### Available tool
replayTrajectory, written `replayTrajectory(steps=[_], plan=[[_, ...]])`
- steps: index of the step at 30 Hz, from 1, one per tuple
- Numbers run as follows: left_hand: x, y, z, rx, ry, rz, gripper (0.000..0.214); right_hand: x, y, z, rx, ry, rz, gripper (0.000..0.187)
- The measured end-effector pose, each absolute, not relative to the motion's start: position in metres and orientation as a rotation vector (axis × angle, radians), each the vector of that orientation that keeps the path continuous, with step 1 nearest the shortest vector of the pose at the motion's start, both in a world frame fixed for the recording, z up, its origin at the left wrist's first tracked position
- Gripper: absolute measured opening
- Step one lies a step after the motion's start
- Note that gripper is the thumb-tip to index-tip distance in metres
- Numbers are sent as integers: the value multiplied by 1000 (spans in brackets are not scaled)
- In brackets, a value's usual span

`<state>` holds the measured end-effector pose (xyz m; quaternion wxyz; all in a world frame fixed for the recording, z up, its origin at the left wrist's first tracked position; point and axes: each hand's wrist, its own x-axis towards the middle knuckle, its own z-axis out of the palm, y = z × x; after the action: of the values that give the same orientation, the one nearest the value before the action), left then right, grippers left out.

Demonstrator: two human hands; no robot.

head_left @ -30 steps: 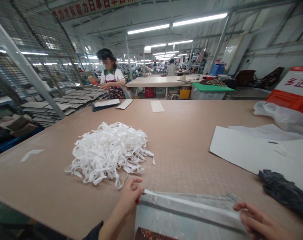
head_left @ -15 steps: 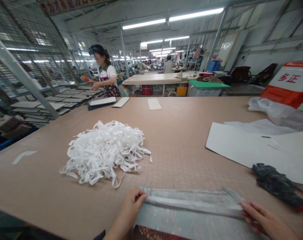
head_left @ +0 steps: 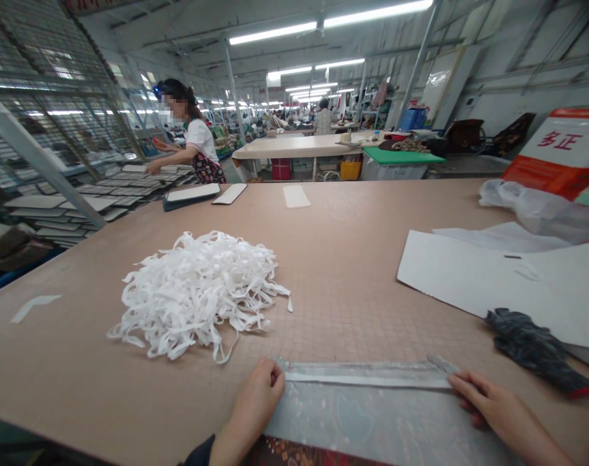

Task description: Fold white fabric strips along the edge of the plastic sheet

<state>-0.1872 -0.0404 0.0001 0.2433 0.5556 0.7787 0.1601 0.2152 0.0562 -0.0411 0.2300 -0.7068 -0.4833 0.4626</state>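
Observation:
A grey-blue piece of fabric [head_left: 367, 414] with a faint pattern lies at the table's near edge, and a red patterned part shows below it. Along its far edge runs a narrow white strip [head_left: 367, 377], stretched straight. My left hand [head_left: 259, 395] pinches the left end of the strip and fabric, thumb against fingers. At the opposite end my right hand [head_left: 483, 401] has its fingers closed on the fabric edge and the strip. Left of the fabric and farther off lies a loose heap of white strips [head_left: 202, 291].
On the right lie a dark glove [head_left: 532, 353], white boards [head_left: 493, 275], a plastic bag [head_left: 527, 210] and a red-and-white box [head_left: 559, 152]. Pale panels [head_left: 192, 193] rest at the table's far edge. A person [head_left: 192, 139] stands beyond, beside stacked panels [head_left: 95, 194]. One loose strip [head_left: 35, 306] lies far left.
The white strip and fabric edge are now pulled straighter and flatter. My right hand has moved slightly left and up. The person beyond has lowered one hand toward the panels.

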Motion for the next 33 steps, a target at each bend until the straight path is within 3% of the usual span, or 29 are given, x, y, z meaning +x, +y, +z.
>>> replayTrajectory(steps=[16,21,27,33], plan=[[-173,-38,14,1844,2236,67,18,204,55,-30,-1962,-1556,987,37],[-170,-41,15,2120,2272,-33,20,206,58,-32,-1888,-1688,837,31],[-167,-47,7,2659,1959,-212,38,204,58,-27,-1782,-1837,655,23],[-155,-48,12,2718,1883,-424,62,204,61,-25,-1843,-1905,672,20]])
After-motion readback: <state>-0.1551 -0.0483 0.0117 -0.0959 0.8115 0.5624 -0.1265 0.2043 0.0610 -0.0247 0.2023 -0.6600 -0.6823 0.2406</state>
